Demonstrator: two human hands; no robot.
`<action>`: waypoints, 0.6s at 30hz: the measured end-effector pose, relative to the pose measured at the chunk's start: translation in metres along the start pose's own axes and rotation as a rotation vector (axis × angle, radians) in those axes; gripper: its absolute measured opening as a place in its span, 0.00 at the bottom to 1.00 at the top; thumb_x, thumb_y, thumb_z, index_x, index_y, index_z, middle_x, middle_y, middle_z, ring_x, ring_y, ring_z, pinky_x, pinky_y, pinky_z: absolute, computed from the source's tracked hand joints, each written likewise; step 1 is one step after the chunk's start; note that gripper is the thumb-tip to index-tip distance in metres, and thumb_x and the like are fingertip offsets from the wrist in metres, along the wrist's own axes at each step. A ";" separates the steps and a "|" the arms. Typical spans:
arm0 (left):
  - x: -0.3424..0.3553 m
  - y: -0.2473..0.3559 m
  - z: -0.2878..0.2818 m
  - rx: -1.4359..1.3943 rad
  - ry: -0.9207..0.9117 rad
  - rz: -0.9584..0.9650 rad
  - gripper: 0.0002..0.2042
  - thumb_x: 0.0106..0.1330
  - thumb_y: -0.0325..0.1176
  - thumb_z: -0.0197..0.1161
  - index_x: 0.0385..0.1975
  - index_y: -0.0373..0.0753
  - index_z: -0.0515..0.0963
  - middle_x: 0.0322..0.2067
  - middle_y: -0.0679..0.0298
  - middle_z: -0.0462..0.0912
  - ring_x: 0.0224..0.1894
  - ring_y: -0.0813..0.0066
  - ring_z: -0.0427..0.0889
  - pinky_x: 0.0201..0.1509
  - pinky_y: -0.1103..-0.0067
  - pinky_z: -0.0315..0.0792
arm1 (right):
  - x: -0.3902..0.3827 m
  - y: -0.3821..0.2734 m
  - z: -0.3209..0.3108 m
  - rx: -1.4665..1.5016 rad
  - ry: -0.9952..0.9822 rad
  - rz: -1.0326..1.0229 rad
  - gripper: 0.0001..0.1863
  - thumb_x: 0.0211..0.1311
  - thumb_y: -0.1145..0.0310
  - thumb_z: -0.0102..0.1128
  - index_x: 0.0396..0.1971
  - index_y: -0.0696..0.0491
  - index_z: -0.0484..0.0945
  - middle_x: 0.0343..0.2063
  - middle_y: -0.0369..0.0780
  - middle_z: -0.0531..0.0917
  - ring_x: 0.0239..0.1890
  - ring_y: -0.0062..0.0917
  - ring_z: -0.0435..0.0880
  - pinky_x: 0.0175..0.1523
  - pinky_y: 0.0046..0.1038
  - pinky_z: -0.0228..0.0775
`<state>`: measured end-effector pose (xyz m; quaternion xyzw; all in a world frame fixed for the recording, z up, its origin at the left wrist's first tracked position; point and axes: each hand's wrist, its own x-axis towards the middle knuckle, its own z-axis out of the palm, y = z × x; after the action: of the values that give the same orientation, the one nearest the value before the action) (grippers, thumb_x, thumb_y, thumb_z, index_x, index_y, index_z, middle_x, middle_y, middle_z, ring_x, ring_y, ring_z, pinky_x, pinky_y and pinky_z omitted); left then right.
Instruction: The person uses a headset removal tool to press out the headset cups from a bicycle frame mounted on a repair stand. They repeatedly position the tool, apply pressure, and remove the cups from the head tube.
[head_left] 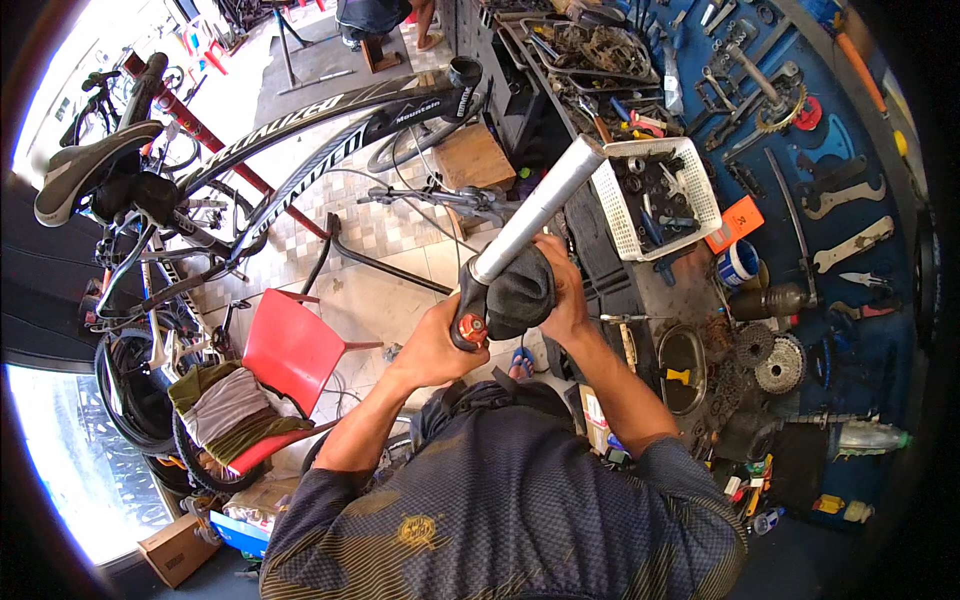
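Nearby, basket, chair, tube (cloth alongside)

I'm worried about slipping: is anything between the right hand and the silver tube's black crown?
Yes: a bunched dark cloth, just right of the black crown, lies between it and the right hand.

Between our left hand and right hand: dark cloth and fork crown, filling the gap. Beyond both: silver tube, jutting away from us, barring a straight crossing. Left of our left hand: open passage over tiled floor, then red chair. Ahead of that hand: black stand leg, slanting across. Right of our right hand: narrow gap, then workbench, white basket farther ahead.
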<state>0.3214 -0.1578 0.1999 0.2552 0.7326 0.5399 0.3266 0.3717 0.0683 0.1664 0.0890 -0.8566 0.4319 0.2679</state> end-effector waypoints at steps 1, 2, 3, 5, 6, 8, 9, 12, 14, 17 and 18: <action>0.001 -0.001 0.005 -0.017 0.033 0.008 0.21 0.49 0.26 0.74 0.43 0.32 0.76 0.32 0.65 0.81 0.33 0.79 0.76 0.40 0.77 0.75 | -0.001 -0.008 0.003 0.012 0.038 0.033 0.20 0.52 0.66 0.76 0.45 0.54 0.85 0.50 0.43 0.84 0.60 0.43 0.78 0.67 0.44 0.66; 0.003 -0.002 0.009 -0.012 0.066 0.019 0.21 0.49 0.26 0.74 0.44 0.31 0.77 0.32 0.64 0.81 0.34 0.78 0.77 0.41 0.76 0.76 | 0.000 -0.015 0.006 -0.010 0.089 0.064 0.21 0.51 0.63 0.78 0.44 0.54 0.84 0.45 0.44 0.84 0.56 0.44 0.79 0.62 0.45 0.69; 0.005 -0.003 0.015 -0.007 0.099 0.030 0.21 0.49 0.26 0.74 0.45 0.31 0.77 0.33 0.62 0.82 0.35 0.78 0.78 0.42 0.76 0.76 | 0.003 -0.022 0.011 -0.029 0.076 0.095 0.22 0.50 0.62 0.79 0.44 0.54 0.84 0.44 0.45 0.83 0.55 0.44 0.79 0.61 0.45 0.69; 0.008 -0.003 0.031 0.100 0.137 0.011 0.25 0.50 0.26 0.74 0.48 0.29 0.74 0.33 0.57 0.83 0.37 0.72 0.82 0.44 0.73 0.78 | 0.009 -0.032 0.025 -0.020 0.096 0.140 0.25 0.48 0.59 0.81 0.43 0.55 0.82 0.41 0.46 0.82 0.52 0.45 0.79 0.59 0.44 0.70; 0.010 -0.002 0.040 0.127 0.185 0.039 0.26 0.49 0.26 0.74 0.49 0.29 0.74 0.33 0.55 0.84 0.37 0.70 0.83 0.45 0.73 0.79 | 0.012 -0.034 0.032 0.129 0.177 0.283 0.27 0.46 0.57 0.82 0.42 0.56 0.81 0.40 0.47 0.81 0.51 0.45 0.79 0.58 0.44 0.70; 0.011 -0.003 0.048 0.187 0.228 0.043 0.25 0.54 0.29 0.73 0.50 0.28 0.71 0.35 0.44 0.86 0.41 0.52 0.89 0.47 0.67 0.81 | 0.017 -0.029 0.038 0.228 0.158 0.483 0.28 0.47 0.55 0.83 0.41 0.58 0.81 0.40 0.48 0.81 0.50 0.46 0.79 0.58 0.44 0.70; 0.011 -0.004 0.048 0.166 0.209 0.050 0.25 0.54 0.28 0.73 0.50 0.28 0.71 0.35 0.45 0.86 0.41 0.52 0.89 0.47 0.67 0.81 | 0.020 -0.025 0.039 0.256 0.142 0.516 0.29 0.47 0.54 0.83 0.41 0.58 0.81 0.40 0.48 0.81 0.50 0.46 0.79 0.59 0.45 0.69; 0.009 -0.010 0.032 0.155 0.147 -0.016 0.24 0.52 0.27 0.73 0.49 0.29 0.73 0.34 0.48 0.85 0.39 0.57 0.88 0.46 0.68 0.80 | 0.020 -0.008 0.021 0.023 -0.108 0.219 0.31 0.50 0.55 0.80 0.48 0.60 0.81 0.49 0.53 0.80 0.59 0.51 0.76 0.67 0.45 0.65; 0.008 -0.015 0.024 0.117 0.068 0.034 0.24 0.50 0.26 0.74 0.47 0.29 0.74 0.31 0.54 0.83 0.34 0.66 0.84 0.40 0.70 0.78 | 0.020 -0.001 0.003 0.047 -0.207 0.117 0.24 0.54 0.62 0.75 0.49 0.57 0.80 0.46 0.49 0.81 0.55 0.49 0.79 0.63 0.43 0.68; 0.005 -0.020 0.013 0.068 -0.047 0.063 0.24 0.49 0.26 0.75 0.46 0.31 0.74 0.29 0.60 0.81 0.31 0.74 0.79 0.38 0.74 0.77 | 0.025 0.008 -0.024 0.057 -0.387 -0.077 0.24 0.55 0.67 0.72 0.52 0.56 0.78 0.48 0.48 0.81 0.54 0.48 0.79 0.63 0.43 0.68; 0.004 -0.021 0.010 0.037 -0.086 0.045 0.24 0.49 0.27 0.75 0.46 0.32 0.74 0.30 0.61 0.81 0.32 0.75 0.79 0.38 0.74 0.77 | 0.022 0.007 -0.033 -0.011 -0.366 -0.141 0.30 0.51 0.69 0.73 0.56 0.57 0.75 0.50 0.49 0.78 0.55 0.47 0.77 0.64 0.42 0.67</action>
<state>0.3258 -0.1547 0.1774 0.3007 0.7219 0.5218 0.3408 0.3632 0.1007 0.1893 0.2244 -0.8849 0.3841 0.1376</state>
